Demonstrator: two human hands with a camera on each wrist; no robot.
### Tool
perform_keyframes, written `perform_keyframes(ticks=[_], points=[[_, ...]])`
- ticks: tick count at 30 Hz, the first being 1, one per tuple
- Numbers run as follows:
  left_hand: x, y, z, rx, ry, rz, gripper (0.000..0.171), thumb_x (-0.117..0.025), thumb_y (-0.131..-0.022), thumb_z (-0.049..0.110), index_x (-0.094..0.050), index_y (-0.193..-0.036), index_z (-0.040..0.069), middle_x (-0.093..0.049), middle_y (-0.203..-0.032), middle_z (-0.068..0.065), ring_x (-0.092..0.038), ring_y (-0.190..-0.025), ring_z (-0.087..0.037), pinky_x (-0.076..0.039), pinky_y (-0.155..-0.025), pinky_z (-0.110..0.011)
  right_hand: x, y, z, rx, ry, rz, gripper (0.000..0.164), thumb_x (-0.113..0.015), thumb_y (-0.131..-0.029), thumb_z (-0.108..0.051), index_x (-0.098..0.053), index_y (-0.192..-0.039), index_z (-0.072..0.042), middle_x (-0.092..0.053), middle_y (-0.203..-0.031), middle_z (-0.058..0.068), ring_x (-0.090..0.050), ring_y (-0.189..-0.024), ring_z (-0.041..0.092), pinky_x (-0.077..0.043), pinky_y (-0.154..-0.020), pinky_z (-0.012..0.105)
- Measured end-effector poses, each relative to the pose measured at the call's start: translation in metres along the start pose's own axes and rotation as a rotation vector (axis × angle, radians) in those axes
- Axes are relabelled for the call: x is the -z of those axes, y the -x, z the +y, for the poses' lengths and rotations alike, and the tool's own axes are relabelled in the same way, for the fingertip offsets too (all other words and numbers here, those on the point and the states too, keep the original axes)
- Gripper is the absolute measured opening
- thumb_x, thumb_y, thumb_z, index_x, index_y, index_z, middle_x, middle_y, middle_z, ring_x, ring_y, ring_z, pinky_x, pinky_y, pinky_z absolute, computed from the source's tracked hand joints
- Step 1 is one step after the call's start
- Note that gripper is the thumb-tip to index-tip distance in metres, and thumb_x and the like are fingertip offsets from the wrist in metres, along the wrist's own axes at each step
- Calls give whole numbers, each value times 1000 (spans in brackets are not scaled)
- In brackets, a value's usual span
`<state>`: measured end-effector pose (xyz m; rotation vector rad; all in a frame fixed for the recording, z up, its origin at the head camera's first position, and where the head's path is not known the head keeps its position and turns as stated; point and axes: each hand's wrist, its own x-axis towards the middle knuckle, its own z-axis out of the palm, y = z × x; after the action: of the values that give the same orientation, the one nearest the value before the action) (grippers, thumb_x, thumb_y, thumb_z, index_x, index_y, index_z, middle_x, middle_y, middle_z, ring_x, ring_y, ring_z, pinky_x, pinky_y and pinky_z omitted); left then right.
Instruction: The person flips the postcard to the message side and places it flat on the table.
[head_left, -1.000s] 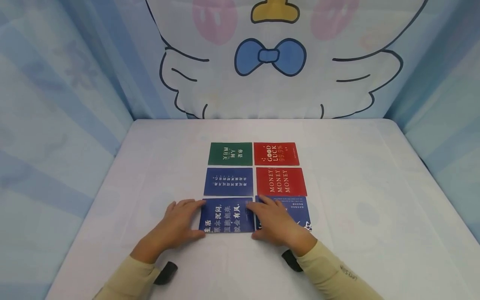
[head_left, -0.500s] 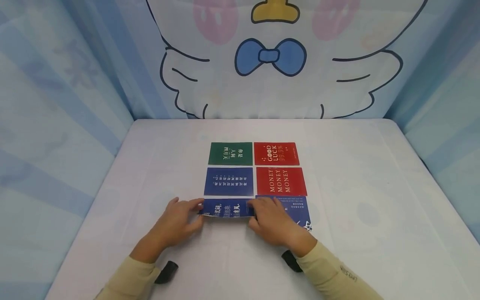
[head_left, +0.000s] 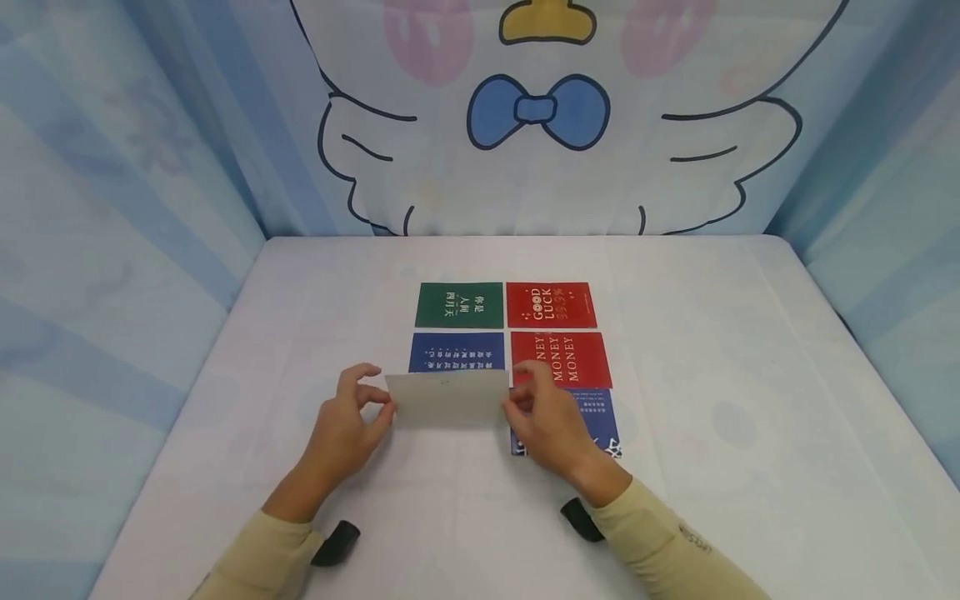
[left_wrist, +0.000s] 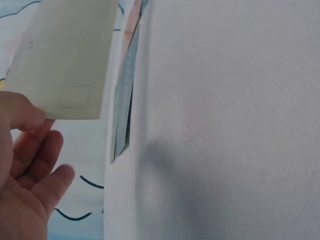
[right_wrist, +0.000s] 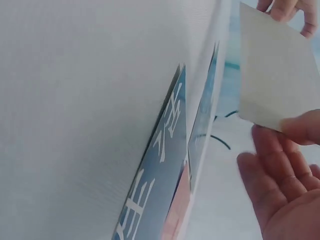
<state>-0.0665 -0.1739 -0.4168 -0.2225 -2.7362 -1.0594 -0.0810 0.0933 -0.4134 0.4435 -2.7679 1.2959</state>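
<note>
A postcard [head_left: 450, 402] is held up off the table, its plain pale back facing the head camera. My left hand [head_left: 345, 425] pinches its left end between thumb and finger; in the left wrist view the card [left_wrist: 65, 60] stands above the cloth. At the other end my right hand [head_left: 551, 429] pinches it too, partly covering a blue card [head_left: 600, 412] lying below. Behind the held card, another blue card [head_left: 457, 350] is partly hidden. A red MONEY card [head_left: 573, 358] lies beyond the right fingers.
A green card [head_left: 459, 305] and a red GOOD LUCK card [head_left: 551, 305] form the far row on the white-clothed table [head_left: 712, 350]. A curtain with a cartoon print [head_left: 540, 167] hangs behind.
The near left blue card has come up off the table between both hands. Its printed front has tilted away, so its pale back now shows.
</note>
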Motion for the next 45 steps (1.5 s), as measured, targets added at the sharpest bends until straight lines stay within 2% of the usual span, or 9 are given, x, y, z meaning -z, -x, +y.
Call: perform_keyframes(ticks=[4,7,10,13,16,22,26,33,45], points=[[-2,-1,-1,-10,77,41,34,-71,-87,-6,-49,-112,0,-69,-91,-16,-69,-86,-28,-56,-83,-44,-1,1,0,25,-66,38,41,-74,-87,-1,-47,-118,-5,-65,-93,6,-66,-79,17,-58,-72,33],[-4,-1,-4,-47,81,55,23,-70,-86,-9,-56,-103,-2,-67,-94,-15,-69,-86,-27,-58,-77,-40,-3,1,1,50,-59,45,34,-74,-86,0,-54,-113,-5,-61,-97,6,-63,-79,15,-57,-72,31],[-7,0,-5,-97,64,52,21,-70,-84,-11,-62,-102,-3,-66,-97,-14,-68,-86,-26,-58,-75,-39,-4,1,1,46,-42,28,33,-74,-86,0,-60,-115,-4,-60,-102,6,-62,-82,15,-57,-74,31],[-8,1,-7,-116,38,26,26,-72,-82,-12,-64,-105,-3,-63,-101,-13,-66,-88,-25,-58,-78,-39,-4,1,0,15,-16,-14,38,-75,-86,-1,-61,-121,-2,-60,-103,6,-61,-84,15,-57,-76,32],[-8,1,-7,-75,8,-35,28,-74,-82,-9,-65,-108,-2,-63,-105,-13,-64,-94,-25,-56,-82,-41,-4,0,0,-26,44,-61,42,-78,-85,-5,-61,-123,-2,-59,-101,5,-59,-86,17,-56,-78,34],[-8,-2,-5,92,-127,-220,36,-76,-86,5,-65,-120,1,-62,-123,-15,-56,-115,-32,-47,-99,-48,-5,-1,-1,-66,189,-155,47,-82,-83,-13,-62,-125,-5,-59,-99,2,-56,-89,18,-54,-81,36],[-8,-3,-3,140,-176,-271,37,-78,-85,7,-67,-120,2,-63,-124,-15,-54,-117,-33,-44,-102,-49,-7,-2,0,-82,220,-198,50,-82,-82,-14,-62,-126,-6,-59,-99,3,-56,-90,18,-55,-81,36],[-10,-1,-5,134,-197,-306,36,-80,-83,8,-69,-116,1,-65,-119,-14,-56,-111,-32,-46,-100,-47,-10,-2,4,-91,244,-243,49,-82,-81,-15,-62,-125,-7,-60,-98,2,-58,-90,18,-55,-83,39],[-9,1,-6,113,-255,-364,34,-82,-82,11,-70,-112,4,-66,-113,-12,-56,-105,-30,-46,-96,-46,-13,-3,4,-105,289,-319,43,-81,-83,-16,-64,-122,-8,-58,-88,-2,-56,-83,16,-52,-78,37]])
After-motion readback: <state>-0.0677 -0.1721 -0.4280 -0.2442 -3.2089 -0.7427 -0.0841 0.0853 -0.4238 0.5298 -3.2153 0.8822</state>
